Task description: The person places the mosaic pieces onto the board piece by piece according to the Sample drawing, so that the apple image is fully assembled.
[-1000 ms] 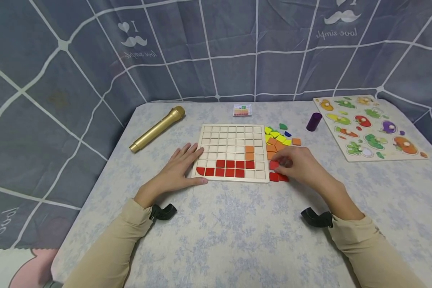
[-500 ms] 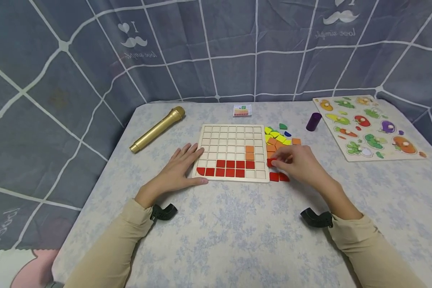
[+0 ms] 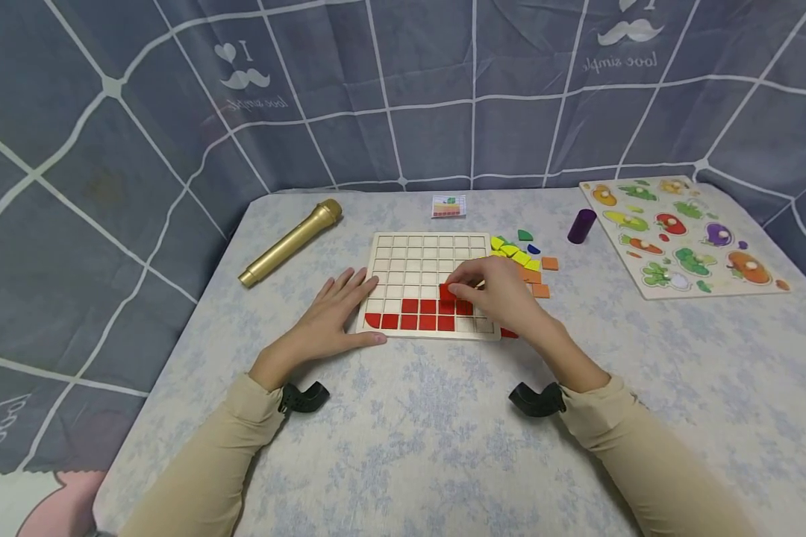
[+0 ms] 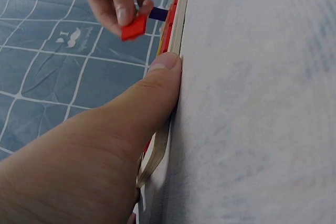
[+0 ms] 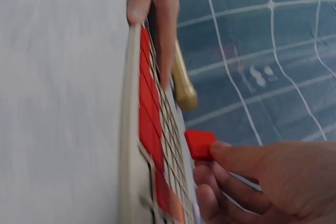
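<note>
A square wooden grid board (image 3: 413,265) lies on the table. Red tiles (image 3: 410,322) fill much of its two nearest rows. My left hand (image 3: 332,317) rests at the board's left edge with fingers spread, the thumb along the near corner. Between thumb and fingertips my right hand (image 3: 500,294) pinches a red square tile (image 5: 200,144), raised above the board as the right wrist view shows. In the head view that tile overlaps the cells just behind the red rows. The orange tiles seen earlier on the board are hidden behind the right hand.
Loose yellow tiles (image 3: 522,258) and orange tiles (image 3: 540,291) lie right of the board. A small picture card (image 3: 448,206) sits behind it. A gold microphone (image 3: 292,242) lies at left; a purple cylinder (image 3: 581,226) and a vegetable puzzle board (image 3: 685,239) are at right.
My right hand has picked up a red tile from beside the board and carried it left over the grid. The left hand has stayed in place.
</note>
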